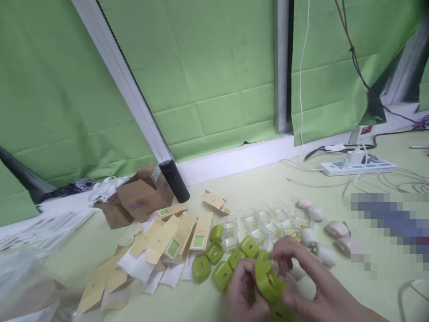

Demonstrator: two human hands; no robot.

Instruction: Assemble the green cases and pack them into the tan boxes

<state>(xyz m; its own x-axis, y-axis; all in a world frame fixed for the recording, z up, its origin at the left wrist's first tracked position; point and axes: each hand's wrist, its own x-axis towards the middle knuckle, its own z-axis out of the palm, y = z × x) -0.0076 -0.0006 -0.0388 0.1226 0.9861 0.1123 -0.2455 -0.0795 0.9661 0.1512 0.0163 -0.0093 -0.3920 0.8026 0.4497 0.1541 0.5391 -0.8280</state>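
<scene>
Near side now, left hand [244, 293] curled in a grip; right hand [310, 273] (slightly blurred) just right, fingers arched!

From head height, the worn camera looks forward and down across the tabletop [256, 187] toward green curtains [217, 80].

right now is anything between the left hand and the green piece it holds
Nothing visible: the left hand grips the green piece directly. The right hand is at the piece's other side, but blur hides whether its fingers touch.
</scene>
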